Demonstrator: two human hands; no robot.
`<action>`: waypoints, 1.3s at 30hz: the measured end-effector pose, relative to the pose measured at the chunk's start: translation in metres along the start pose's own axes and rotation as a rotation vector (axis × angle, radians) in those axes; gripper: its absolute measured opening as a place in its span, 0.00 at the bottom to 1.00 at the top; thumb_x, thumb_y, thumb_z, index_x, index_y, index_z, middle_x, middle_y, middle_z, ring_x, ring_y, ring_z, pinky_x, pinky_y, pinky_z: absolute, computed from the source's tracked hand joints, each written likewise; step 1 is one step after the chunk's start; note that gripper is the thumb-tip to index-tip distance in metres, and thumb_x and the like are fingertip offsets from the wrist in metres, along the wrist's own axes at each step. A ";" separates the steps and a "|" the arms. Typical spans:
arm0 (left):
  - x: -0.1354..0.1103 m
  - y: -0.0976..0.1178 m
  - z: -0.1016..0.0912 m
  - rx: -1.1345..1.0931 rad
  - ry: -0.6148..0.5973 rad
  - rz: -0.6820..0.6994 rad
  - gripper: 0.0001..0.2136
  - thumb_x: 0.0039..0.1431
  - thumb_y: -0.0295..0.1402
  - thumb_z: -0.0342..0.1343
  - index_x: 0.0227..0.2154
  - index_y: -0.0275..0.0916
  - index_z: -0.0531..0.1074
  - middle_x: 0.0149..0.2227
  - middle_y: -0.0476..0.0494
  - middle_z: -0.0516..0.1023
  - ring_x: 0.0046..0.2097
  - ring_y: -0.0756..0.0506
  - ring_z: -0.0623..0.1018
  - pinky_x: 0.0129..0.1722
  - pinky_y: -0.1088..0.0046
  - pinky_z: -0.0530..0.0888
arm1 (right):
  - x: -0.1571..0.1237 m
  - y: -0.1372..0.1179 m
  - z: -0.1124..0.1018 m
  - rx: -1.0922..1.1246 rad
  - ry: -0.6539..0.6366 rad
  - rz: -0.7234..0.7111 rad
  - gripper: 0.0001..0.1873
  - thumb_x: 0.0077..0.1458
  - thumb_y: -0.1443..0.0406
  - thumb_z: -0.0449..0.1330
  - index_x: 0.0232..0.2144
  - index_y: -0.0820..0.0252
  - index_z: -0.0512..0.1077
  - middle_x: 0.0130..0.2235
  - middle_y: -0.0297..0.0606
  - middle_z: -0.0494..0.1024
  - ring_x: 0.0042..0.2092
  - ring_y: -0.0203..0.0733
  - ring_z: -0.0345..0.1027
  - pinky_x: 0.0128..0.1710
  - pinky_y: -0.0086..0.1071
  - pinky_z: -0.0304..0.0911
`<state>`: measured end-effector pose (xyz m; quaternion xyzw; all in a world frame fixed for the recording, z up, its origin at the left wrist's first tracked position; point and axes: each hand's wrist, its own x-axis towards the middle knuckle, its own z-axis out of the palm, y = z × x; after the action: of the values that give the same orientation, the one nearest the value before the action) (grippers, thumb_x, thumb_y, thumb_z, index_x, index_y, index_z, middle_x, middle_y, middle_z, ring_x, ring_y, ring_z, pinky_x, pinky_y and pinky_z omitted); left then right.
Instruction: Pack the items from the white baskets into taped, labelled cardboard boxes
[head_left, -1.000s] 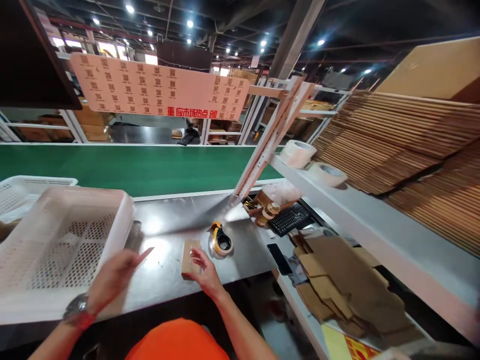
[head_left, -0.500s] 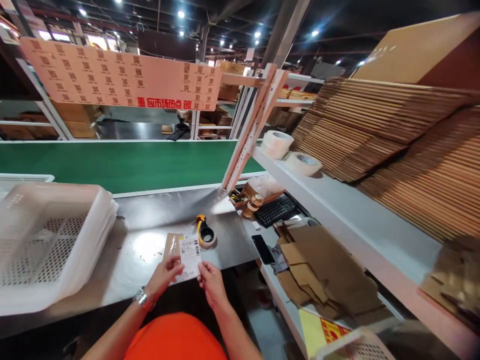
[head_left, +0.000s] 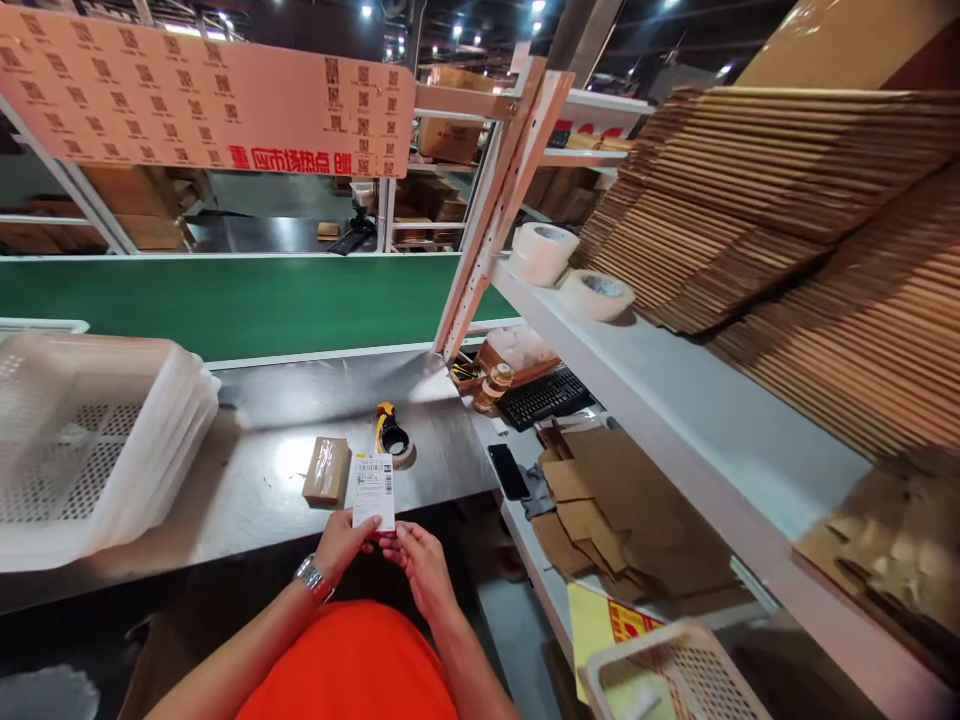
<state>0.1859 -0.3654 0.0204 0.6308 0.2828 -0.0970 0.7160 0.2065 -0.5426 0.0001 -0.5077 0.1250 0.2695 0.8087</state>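
A white printed shipping label is held upright between both my hands, just over the front edge of the metal table. My left hand, with a watch at the wrist, pinches its lower left corner, thumb in front. At the lower right corner, my right hand closes its fingertips on the same label. Left of the label, a small taped cardboard box lies on the table. Behind the label sits a yellow and black tape dispenser with a tape roll, partly covered by the label's top.
Stacked white plastic baskets stand at the left. A green conveyor belt runs behind the table. To the right are a phone, a keyboard, flattened cardboard and a shelf with tape rolls.
The left hand has shifted inward along the label's lower edge, closer to the right hand. The small box now shows fully beside the label. The camera view has tilted down.
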 end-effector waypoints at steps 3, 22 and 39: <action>-0.003 -0.003 0.014 -0.009 -0.003 0.001 0.20 0.51 0.48 0.77 0.37 0.36 0.86 0.38 0.34 0.92 0.42 0.34 0.90 0.36 0.65 0.82 | -0.004 -0.004 -0.012 0.005 0.005 0.004 0.33 0.39 0.43 0.88 0.37 0.62 0.89 0.38 0.46 0.92 0.39 0.45 0.86 0.41 0.34 0.80; -0.007 -0.030 0.053 0.215 -0.026 0.123 0.23 0.53 0.52 0.72 0.42 0.38 0.84 0.42 0.33 0.91 0.44 0.32 0.89 0.44 0.56 0.85 | -0.017 -0.010 -0.054 -0.120 0.037 -0.098 0.35 0.36 0.38 0.86 0.32 0.62 0.90 0.33 0.44 0.90 0.35 0.45 0.84 0.37 0.36 0.77; -0.031 -0.011 0.072 0.380 -0.208 0.285 0.24 0.55 0.61 0.66 0.29 0.43 0.83 0.32 0.40 0.88 0.39 0.37 0.87 0.48 0.59 0.84 | -0.031 0.006 -0.085 0.029 -0.043 -0.076 0.26 0.41 0.46 0.84 0.29 0.61 0.86 0.28 0.37 0.85 0.28 0.38 0.77 0.31 0.31 0.71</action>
<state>0.1749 -0.4429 0.0309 0.7741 0.0926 -0.1108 0.6164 0.1837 -0.6254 -0.0282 -0.4944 0.0919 0.2475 0.8282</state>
